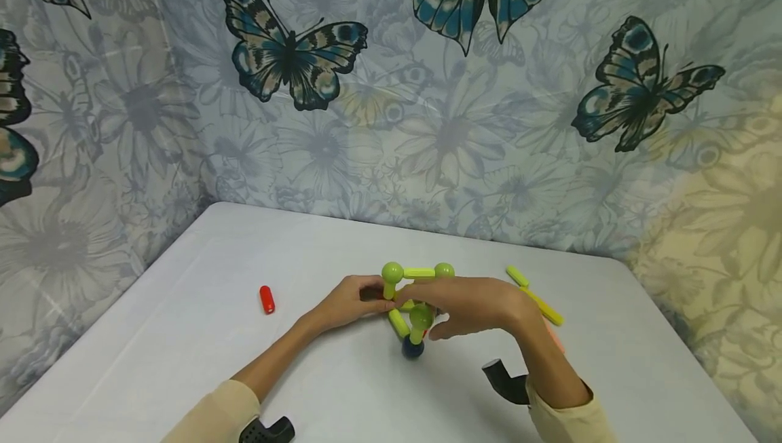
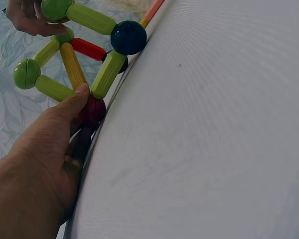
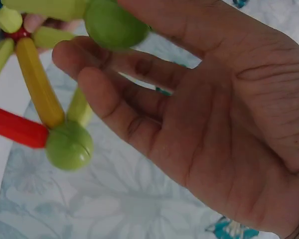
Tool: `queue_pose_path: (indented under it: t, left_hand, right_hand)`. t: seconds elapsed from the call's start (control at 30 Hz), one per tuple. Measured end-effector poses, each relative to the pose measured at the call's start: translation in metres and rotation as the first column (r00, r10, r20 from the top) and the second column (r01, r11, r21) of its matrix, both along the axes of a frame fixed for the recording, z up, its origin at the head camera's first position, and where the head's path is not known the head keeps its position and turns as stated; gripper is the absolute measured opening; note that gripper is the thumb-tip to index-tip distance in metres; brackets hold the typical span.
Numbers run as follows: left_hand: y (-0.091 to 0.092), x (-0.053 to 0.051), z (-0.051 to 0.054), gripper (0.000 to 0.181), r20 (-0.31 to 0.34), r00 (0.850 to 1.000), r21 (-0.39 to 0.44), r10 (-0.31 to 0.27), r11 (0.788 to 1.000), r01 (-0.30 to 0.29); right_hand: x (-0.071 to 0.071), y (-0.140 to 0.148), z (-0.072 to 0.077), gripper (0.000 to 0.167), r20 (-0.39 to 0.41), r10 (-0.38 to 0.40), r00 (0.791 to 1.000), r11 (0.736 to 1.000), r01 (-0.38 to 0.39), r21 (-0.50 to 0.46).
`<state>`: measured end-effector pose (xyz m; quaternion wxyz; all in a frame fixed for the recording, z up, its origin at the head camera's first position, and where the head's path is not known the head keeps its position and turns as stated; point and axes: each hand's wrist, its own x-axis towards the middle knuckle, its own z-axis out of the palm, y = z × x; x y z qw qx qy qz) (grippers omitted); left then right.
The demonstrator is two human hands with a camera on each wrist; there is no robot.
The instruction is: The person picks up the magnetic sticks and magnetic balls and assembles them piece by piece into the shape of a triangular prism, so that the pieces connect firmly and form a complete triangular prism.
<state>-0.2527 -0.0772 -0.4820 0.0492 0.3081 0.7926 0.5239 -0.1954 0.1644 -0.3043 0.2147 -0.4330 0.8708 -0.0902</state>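
A frame of magnetic rods and balls [image 1: 418,272] stands mid-table between both hands. It has lime rods, green balls, dark blue balls [image 2: 128,37], a red rod [image 2: 87,49] and a yellow rod [image 3: 40,82]. My left hand [image 1: 357,302] pinches the red ball [image 2: 92,110] at its left side, thumb against the ball and the rod end. From the right, my right hand [image 1: 473,304] reaches over the frame, thumb and fingers around the near green ball [image 1: 421,315]. In the right wrist view its other fingers [image 3: 109,97] stretch out loosely below that ball.
A short red rod [image 1: 267,299] lies alone on the white table, left of the left hand. Beyond the right forearm lie a lime rod [image 1: 516,275], a yellow rod [image 1: 548,311] and a coral rod [image 1: 554,336]. Butterfly-patterned walls stand behind and left of the table.
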Motion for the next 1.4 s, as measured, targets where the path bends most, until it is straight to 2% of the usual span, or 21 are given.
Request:
queue_pose_path:
  t: [0.13, 0.23, 0.3, 0.4, 0.5, 0.6, 0.67, 0.73, 0.8, 0.87, 0.93, 0.97, 1.0, 1.1, 1.2, 1.27, 1.3, 1.4]
  left_hand:
    - [-0.001, 0.000, -0.001, 0.029, -0.002, 1.000, -0.012, 0.010, 1.000, -0.010]
    - [-0.002, 0.000, -0.002, 0.029, -0.013, 1.000, -0.017, 0.018, 1.000, -0.018]
    - [-0.001, -0.001, -0.002, 0.029, -0.025, 1.000, -0.018, 0.018, 1.000, -0.019]
    - [-0.001, -0.001, -0.002, 0.032, -0.036, 0.999, -0.019, 0.016, 1.000, -0.017]
    - [-0.002, -0.001, -0.001, 0.030, -0.033, 0.999, -0.021, 0.020, 1.000, -0.020]
    - [-0.003, 0.000, 0.000, 0.028, -0.038, 0.999, -0.021, 0.017, 1.000, -0.018]
    - [-0.004, 0.000, 0.000, 0.028, -0.037, 0.999, -0.020, 0.017, 1.000, -0.017]
    - [-0.004, 0.000, 0.000, 0.030, -0.037, 0.999, -0.020, 0.015, 1.000, -0.016]
    - [-0.005, 0.000, -0.001, 0.032, -0.034, 0.999, -0.023, 0.016, 1.000, -0.017]
    - [-0.006, 0.000, -0.001, 0.034, -0.029, 0.999, -0.029, 0.016, 0.999, -0.017]
    - [-0.006, 0.001, -0.002, 0.034, -0.023, 1.000, -0.033, 0.020, 0.999, -0.021]
    - [-0.006, 0.001, -0.003, 0.035, -0.022, 1.000, -0.035, 0.022, 0.999, -0.023]
    - [-0.006, 0.001, -0.003, 0.035, -0.019, 1.000, -0.035, 0.025, 0.999, -0.026]
    - [-0.005, 0.002, -0.003, 0.034, -0.015, 1.000, -0.028, 0.025, 0.999, -0.025]
    - [-0.003, 0.001, -0.003, 0.034, -0.016, 1.000, -0.025, 0.018, 1.000, -0.019]
    - [-0.002, 0.001, -0.002, 0.032, -0.017, 1.000, -0.026, 0.017, 1.000, -0.017]
    - [-0.002, 0.000, -0.002, 0.031, -0.018, 1.000, -0.029, 0.017, 0.999, -0.018]
    - [-0.001, 0.000, -0.001, 0.029, -0.023, 1.000, -0.028, 0.013, 1.000, -0.014]
  right_hand:
    - [-0.005, 0.019, 0.012, 0.049, 0.000, -0.034, 0.999, 0.992, 0.034, -0.118]
    - [-0.013, 0.040, 0.022, 0.040, -0.057, -0.132, 0.990, 0.972, 0.118, -0.206]
    - [-0.022, 0.060, 0.025, 0.037, -0.123, -0.213, 0.969, 0.952, 0.178, -0.248]
    - [-0.041, 0.086, 0.021, 0.032, -0.188, -0.334, 0.924, 0.923, 0.280, -0.263]
    - [-0.063, 0.108, 0.007, 0.030, -0.219, -0.394, 0.893, 0.911, 0.347, -0.224]
    - [-0.084, 0.125, -0.013, 0.030, -0.194, -0.433, 0.880, 0.898, 0.404, -0.172]
    - [-0.095, 0.132, -0.028, 0.032, -0.180, -0.475, 0.861, 0.880, 0.460, -0.122]
    - [-0.104, 0.138, -0.044, 0.036, -0.167, -0.528, 0.833, 0.849, 0.525, -0.065]
    - [-0.111, 0.141, -0.060, 0.039, -0.165, -0.584, 0.795, 0.804, 0.594, 0.014]
    - [-0.116, 0.145, -0.075, 0.039, -0.169, -0.615, 0.770, 0.771, 0.632, 0.077]
    - [-0.121, 0.148, -0.086, 0.036, -0.171, -0.634, 0.755, 0.748, 0.654, 0.114]
    - [-0.122, 0.149, -0.090, 0.034, -0.173, -0.634, 0.754, 0.746, 0.655, 0.121]
    - [-0.123, 0.149, -0.092, 0.033, -0.178, -0.622, 0.762, 0.756, 0.644, 0.114]
    - [-0.120, 0.148, -0.085, 0.030, -0.164, -0.573, 0.803, 0.811, 0.585, 0.029]
    - [-0.112, 0.138, -0.063, 0.026, -0.145, -0.493, 0.858, 0.870, 0.482, -0.105]
    - [-0.103, 0.126, -0.045, 0.024, -0.145, -0.437, 0.888, 0.892, 0.407, -0.197]
    - [-0.097, 0.119, -0.036, 0.022, -0.156, -0.416, 0.896, 0.898, 0.377, -0.226]
    - [-0.076, 0.097, -0.012, 0.018, -0.204, -0.315, 0.927, 0.928, 0.256, -0.271]
